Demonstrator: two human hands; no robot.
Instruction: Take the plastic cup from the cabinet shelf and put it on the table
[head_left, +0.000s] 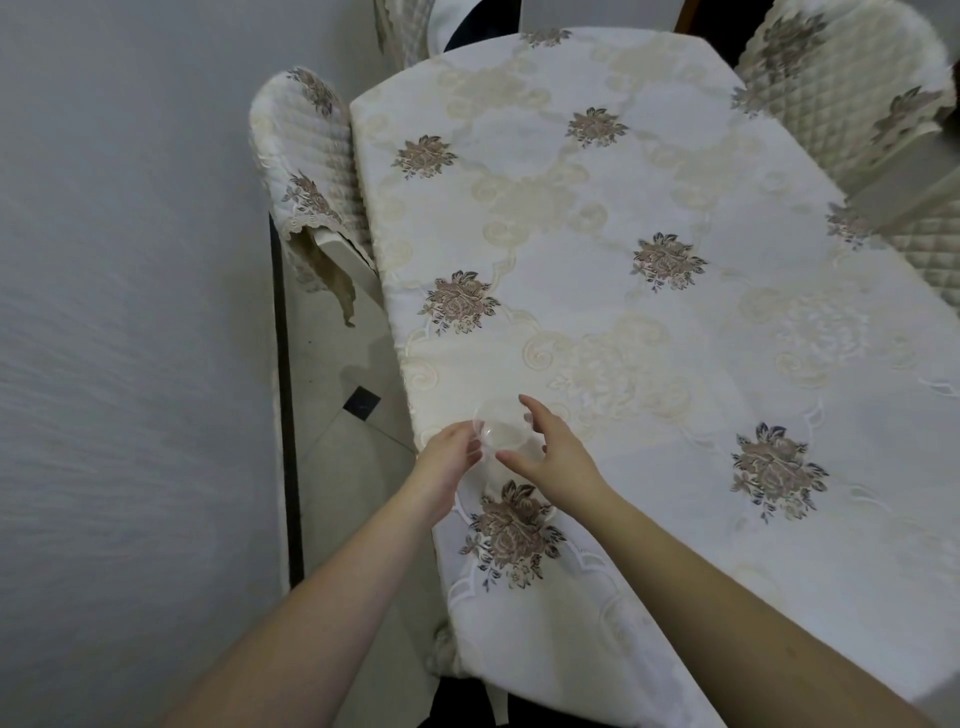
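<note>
Forearms came in bare from the bottom of the head view, both reaching out over the near left corner of the worktop (649, 322). Left hand (447, 452) sat at the cloth's edge, fingers curled against the left side of the cup (503, 428). Right hand (545, 447) was spread wide, thumb low and index finger stretched past the far rim, cupped loosely round the right side. Whether that hand actually touched the plastic, I could not tell. And the cup itself, clear and nearly lost against the pale cloth, stood mouth-up between the two hands, close to the edge, just beyond an embroidered flower (511, 535). Whether its base had met the cloth was hard to say. Cream cloth with floral sprays covered the whole top. Quilted chair covers flanked it: one chair (311, 156) on the left against the grey wall (130, 312), another chair (852, 88) at the far right. Tiled floor (343, 415) showed down the gap beside the wall.
</note>
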